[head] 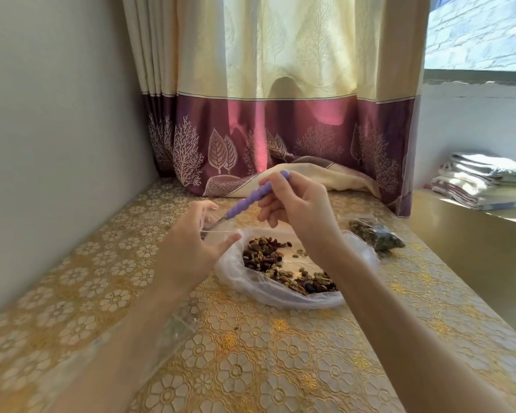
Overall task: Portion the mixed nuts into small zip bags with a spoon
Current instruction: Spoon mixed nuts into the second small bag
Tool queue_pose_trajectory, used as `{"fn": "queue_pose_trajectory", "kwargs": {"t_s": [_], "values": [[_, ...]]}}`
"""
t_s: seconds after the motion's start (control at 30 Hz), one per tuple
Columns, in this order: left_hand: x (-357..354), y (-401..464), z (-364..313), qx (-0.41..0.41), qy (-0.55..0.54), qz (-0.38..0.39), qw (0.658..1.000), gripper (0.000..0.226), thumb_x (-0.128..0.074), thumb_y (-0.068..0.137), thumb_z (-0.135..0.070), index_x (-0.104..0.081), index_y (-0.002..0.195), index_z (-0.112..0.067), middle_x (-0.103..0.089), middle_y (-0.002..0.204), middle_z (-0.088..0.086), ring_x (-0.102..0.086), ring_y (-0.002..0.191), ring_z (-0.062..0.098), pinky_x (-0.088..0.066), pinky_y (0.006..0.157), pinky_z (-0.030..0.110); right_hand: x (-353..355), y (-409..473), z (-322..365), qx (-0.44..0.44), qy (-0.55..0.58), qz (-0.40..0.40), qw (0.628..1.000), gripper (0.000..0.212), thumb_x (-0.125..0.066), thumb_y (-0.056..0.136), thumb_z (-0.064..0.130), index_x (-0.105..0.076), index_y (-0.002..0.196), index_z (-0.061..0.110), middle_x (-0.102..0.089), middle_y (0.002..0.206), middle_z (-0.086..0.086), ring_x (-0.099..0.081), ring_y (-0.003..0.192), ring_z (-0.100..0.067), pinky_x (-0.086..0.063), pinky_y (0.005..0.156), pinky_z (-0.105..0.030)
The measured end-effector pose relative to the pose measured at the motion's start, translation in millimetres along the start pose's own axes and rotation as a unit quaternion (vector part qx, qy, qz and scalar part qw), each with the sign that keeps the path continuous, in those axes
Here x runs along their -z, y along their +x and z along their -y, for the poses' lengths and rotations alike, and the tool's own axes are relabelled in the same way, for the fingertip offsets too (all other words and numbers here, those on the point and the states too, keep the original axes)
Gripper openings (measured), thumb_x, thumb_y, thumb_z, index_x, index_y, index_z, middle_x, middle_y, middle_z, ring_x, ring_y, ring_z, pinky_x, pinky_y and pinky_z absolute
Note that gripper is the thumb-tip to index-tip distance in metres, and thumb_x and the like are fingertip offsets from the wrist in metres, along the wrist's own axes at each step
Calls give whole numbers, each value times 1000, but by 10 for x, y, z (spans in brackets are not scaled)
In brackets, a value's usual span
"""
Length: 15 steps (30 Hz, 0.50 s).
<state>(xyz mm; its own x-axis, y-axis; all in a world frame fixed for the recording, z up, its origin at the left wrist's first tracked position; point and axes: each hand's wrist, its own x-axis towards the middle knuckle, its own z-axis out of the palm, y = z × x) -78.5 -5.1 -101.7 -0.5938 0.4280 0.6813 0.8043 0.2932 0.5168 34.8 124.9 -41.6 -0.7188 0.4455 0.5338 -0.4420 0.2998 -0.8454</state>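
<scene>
Mixed nuts [276, 265] lie in a heap on a crumpled clear plastic bag [280, 296] spread on the table. My right hand [298, 204] grips the purple handle of a spoon [252, 198], tilted down to the left. The spoon's metal end points into a small clear zip bag [213, 226] that my left hand [197, 236] holds open by its rim, just left of the heap. The spoon's bowl is hidden behind the bag and my fingers. A filled small zip bag [376, 234] of nuts lies to the right.
A gold floral tablecloth [251, 353] covers the table. A cream and purple curtain [280, 138] hangs at the back, its hem lying on the table. More clear plastic [176, 326] lies under my left forearm. Folded cloths [486, 180] are stacked at far right.
</scene>
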Motion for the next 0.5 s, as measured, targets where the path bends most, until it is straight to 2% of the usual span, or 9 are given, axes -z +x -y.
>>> {"fn": "queue_pose_trajectory", "kwargs": {"t_s": [0.1, 0.23, 0.3, 0.37, 0.4, 0.5], "values": [[15, -14, 103, -19, 46, -15, 999, 65, -71, 67, -49, -46, 118, -18, -57, 92, -3, -56, 80, 15, -53, 64, 34, -7, -25, -65, -18, 23, 14, 999, 22, -45, 99, 11, -61, 85, 6, -63, 63, -1, -60, 54, -13, -48, 49, -22], [-138, -246, 198, -1, 30, 80, 996, 82, -75, 64, -45, -38, 131, -17, -54, 94, -7, -57, 77, 10, -49, 62, 18, 83, -138, -198, -56, 2, 19, 998, 21, -44, 99, 11, -60, 87, 6, -62, 62, 2, -57, 53, -14, -45, 47, -22], [-167, -281, 218, -3, 0, 110, 994, 93, -75, 59, -50, -32, 136, -22, -46, 107, -15, -55, 87, 2, -45, 69, 10, 184, -177, -232, -59, 4, 12, 998, 20, -46, 98, 11, -62, 87, 6, -61, 62, -1, -57, 53, -14, -45, 47, -22], [-151, -260, 236, 13, -49, 155, 987, 106, -72, 51, -57, -24, 141, -28, -37, 118, -17, -46, 105, 2, -39, 87, 15, 316, -226, -258, -56, 14, -3, 998, 20, -47, 97, 12, -63, 88, 6, -61, 63, -3, -57, 52, -14, -45, 45, -21], [-141, -253, 246, 19, -67, 174, 982, 110, -73, 48, -57, -22, 142, -30, -35, 121, -17, -43, 110, 2, -37, 88, 15, 387, -254, -274, -54, 22, -17, 998, 20, -47, 97, 13, -63, 87, 5, -61, 64, -5, -57, 51, -14, -44, 45, -21], [-129, -270, 255, 16, -65, 193, 979, 108, -74, 50, -55, -22, 142, -31, -39, 128, -13, -44, 107, 2, -39, 80, 13, 601, -338, -339, -55, 53, -90, 993, 25, -47, 98, 16, -63, 82, 6, -61, 64, -8, -52, 48, -12, -39, 43, -20]]}}
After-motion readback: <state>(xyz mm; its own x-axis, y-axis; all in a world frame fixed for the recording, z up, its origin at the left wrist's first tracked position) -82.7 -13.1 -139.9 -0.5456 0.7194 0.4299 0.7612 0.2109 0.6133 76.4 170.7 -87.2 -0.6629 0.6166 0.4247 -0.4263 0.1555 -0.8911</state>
